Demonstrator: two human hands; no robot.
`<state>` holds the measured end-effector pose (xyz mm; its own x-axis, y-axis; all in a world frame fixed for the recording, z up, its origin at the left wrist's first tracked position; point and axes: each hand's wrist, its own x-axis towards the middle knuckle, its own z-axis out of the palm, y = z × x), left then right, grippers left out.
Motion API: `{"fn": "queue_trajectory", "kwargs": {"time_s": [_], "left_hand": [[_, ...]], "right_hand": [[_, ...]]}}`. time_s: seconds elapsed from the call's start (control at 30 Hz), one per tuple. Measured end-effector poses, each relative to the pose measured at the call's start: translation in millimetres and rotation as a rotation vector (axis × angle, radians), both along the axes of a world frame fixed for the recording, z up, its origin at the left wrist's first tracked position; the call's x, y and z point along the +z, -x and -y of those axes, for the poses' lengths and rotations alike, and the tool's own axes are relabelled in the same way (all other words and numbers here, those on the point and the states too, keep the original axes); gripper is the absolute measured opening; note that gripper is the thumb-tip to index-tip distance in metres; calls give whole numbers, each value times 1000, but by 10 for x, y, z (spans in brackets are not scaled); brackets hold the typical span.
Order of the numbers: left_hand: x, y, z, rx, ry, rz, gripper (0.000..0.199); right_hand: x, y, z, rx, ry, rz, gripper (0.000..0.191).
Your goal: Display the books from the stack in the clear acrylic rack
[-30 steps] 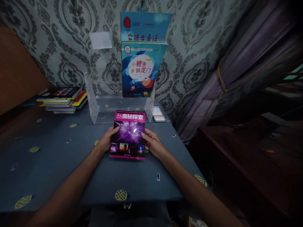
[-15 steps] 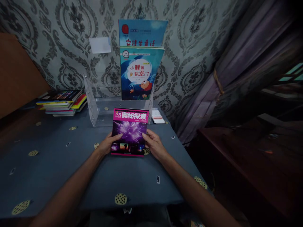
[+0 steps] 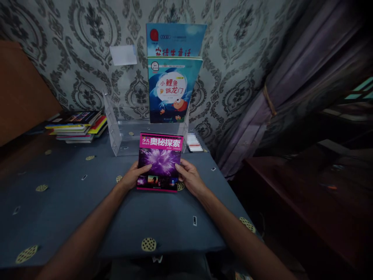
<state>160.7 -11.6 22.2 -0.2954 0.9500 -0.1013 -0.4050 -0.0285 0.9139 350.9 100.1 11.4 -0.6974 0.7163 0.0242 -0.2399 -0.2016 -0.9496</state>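
Observation:
Between both hands I hold a book point(image 3: 161, 161) with a pink title band and a purple burst on its cover, tilted up towards me. My left hand point(image 3: 134, 175) grips its left edge, thumb on the cover. At the right edge, my right hand point(image 3: 189, 175) closes on it the same way; the fingers behind the book are partly hidden. Just beyond stands a clear acrylic rack point(image 3: 113, 128). Two picture books lean upright on its right side: a teal one with an orange fish point(image 3: 170, 91), and a blue one point(image 3: 176, 37) higher up behind it.
A pile of books point(image 3: 76, 126) lies at the back left beside a brown panel point(image 3: 23, 89). A pixelated item point(image 3: 194, 143) is right of the rack. The blue tablecloth point(image 3: 110, 229) covers the table. A tied curtain point(image 3: 247, 124) and dark red furniture point(image 3: 279, 198) stand to the right.

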Motion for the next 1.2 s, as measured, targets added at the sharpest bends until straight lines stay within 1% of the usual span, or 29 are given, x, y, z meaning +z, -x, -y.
{"fn": "queue_trajectory", "kwargs": {"time_s": [0.1,0.23,0.3,0.4,0.53,0.63,0.73,0.8,0.87,0.93,1.07,1.13,1.2], "left_hand": [[27,33,9,-4,-24,-88,42],[59,100,19,16,-59,-190,37],[77,127,23,31,-74,-216,34],[90,152,28,47,-69,-226,32],[99,164,43,77,-45,-252,39],[160,168,61,43,-68,-333,35],[247,182,57,-48,-113,-396,24],[265,199,33,-104,-151,-454,23],[229,216,4,-138,-187,-536,25],[150,228,-8,-150,-197,-588,25],[-32,240,62,-162,-163,-682,23],[-105,251,122,-169,-167,-777,20],[-163,263,172,-189,-179,-878,19]], "right_hand": [[50,-20,-8,-9,-83,-5,39],[148,-66,-2,-31,-255,-31,35],[177,-90,2,-32,-316,-33,32],[164,-105,-10,-25,-346,-9,27],[77,-94,-53,-53,-377,13,19],[46,-101,-66,-79,-398,41,17],[75,-128,-56,-75,-451,61,18],[100,-140,-50,-61,-502,51,21],[103,-142,-54,-43,-550,35,23],[76,-137,-76,-15,-585,36,24],[-41,-137,-156,119,-636,86,24],[-111,-147,-193,188,-703,123,20],[-182,-165,-213,236,-808,167,20]]}}
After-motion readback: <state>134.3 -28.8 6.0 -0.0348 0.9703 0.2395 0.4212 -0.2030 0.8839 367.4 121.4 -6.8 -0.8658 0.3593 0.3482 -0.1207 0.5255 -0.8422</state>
